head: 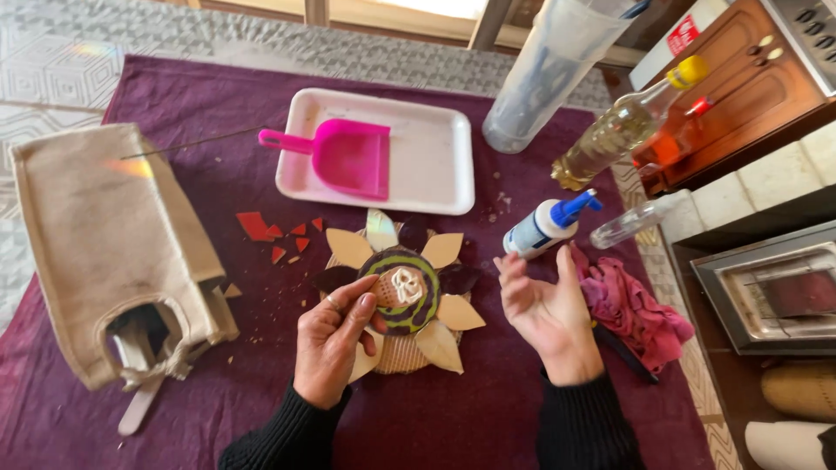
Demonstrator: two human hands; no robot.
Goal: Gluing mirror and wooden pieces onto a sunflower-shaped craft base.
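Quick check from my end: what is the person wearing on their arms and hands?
Both arms are in black long sleeves with ribbed knit cuffs ending at the wrists. The left hand is bare apart from a thin ring on one finger. The right hand is bare, with no ring or glove showing.

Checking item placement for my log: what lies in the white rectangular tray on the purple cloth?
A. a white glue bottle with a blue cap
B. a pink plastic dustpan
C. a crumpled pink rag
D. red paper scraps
B: the pink plastic dustpan lies inside the white rectangular tray.
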